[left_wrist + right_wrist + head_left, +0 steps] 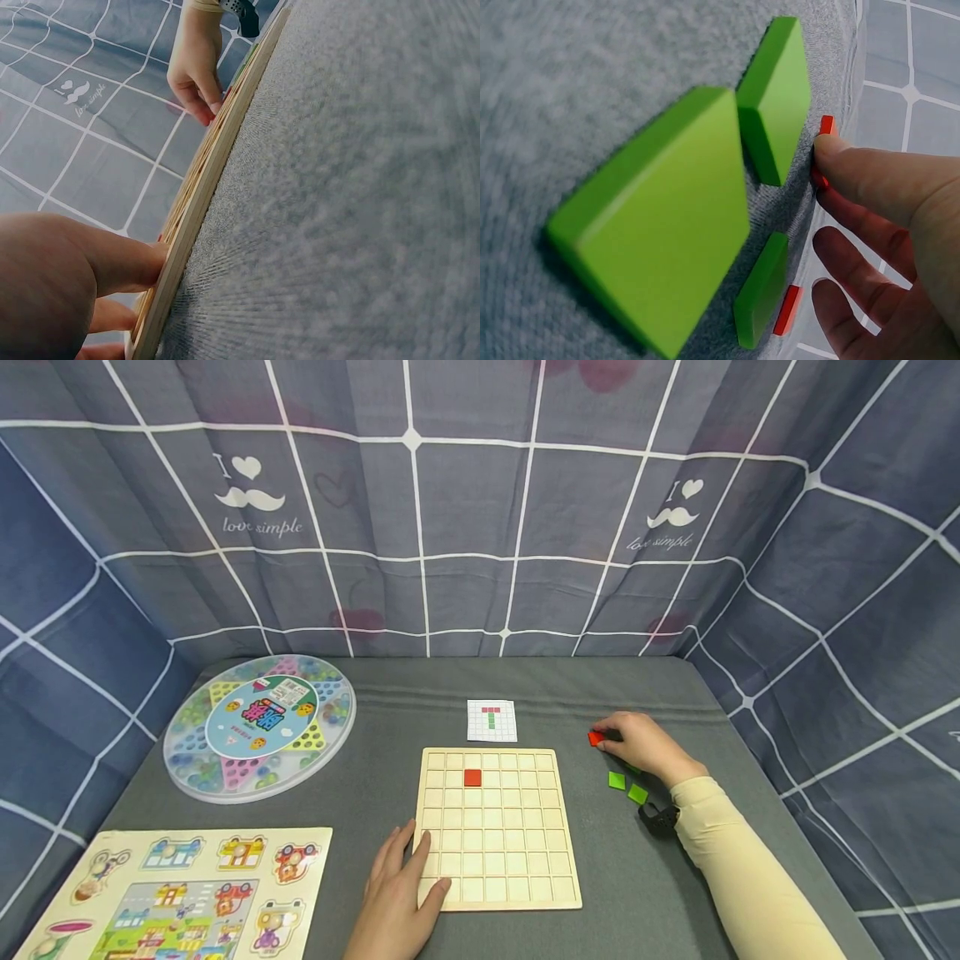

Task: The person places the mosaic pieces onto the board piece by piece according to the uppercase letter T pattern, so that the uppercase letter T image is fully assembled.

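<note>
My right hand (648, 747) is at the right side of the table, pinching a red square tile (596, 738) between thumb and index finger. Close by lie green square tiles (617, 780); the right wrist view shows three, with another red tile (787, 310) beyond the lowest green one (761, 292). A wooden grid board (517, 839) lies flat in the middle, and one red tile (472, 777) sits in a cell of its second row. Along the board's left edge rests my left hand (401, 893), fingers extended and thumb on the near corner.
Behind the board lies a small white card (504, 733) printed with a red and green T pattern. A round marble game board (341, 735) is at the back left, a picture puzzle board (318, 860) at the front left. Grid-patterned curtains (480, 527) surround the grey table.
</note>
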Available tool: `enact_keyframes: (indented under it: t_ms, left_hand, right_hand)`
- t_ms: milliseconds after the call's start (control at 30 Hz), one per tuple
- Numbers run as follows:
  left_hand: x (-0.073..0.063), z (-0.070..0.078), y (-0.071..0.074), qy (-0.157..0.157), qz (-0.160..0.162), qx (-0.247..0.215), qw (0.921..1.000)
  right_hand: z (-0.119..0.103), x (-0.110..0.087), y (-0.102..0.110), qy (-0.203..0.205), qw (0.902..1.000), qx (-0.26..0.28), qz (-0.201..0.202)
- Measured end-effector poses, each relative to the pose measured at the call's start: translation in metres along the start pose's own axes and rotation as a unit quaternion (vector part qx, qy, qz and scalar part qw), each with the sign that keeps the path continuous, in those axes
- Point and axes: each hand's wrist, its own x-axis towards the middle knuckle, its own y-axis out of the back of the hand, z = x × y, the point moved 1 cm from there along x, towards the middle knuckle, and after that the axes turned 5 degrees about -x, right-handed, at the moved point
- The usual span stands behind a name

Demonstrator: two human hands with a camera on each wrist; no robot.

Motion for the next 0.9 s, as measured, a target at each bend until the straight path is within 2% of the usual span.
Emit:
enact_keyframes:
  t_ms: [533, 733, 900]
  left_hand:
    - [0.0, -0.001, 0.0, -0.005, 0.003, 0.003, 1.0]
    - [0.0, -0.001, -0.001, -0.015, 0.013, 0.007, 0.9998]
    - [0.0, -0.002, -0.001, -0.006, 0.007, 0.007, 0.9999]
  right_hand:
    - [-0.008, 0.001, 0.004, 0.012, 0.9996, -0.011, 0.022]
    - [-0.02, 0.004, 0.008, 0.034, 0.9988, -0.005, 0.035]
    - [-0.034, 0.008, 0.012, 0.048, 0.998, 0.0, 0.04]
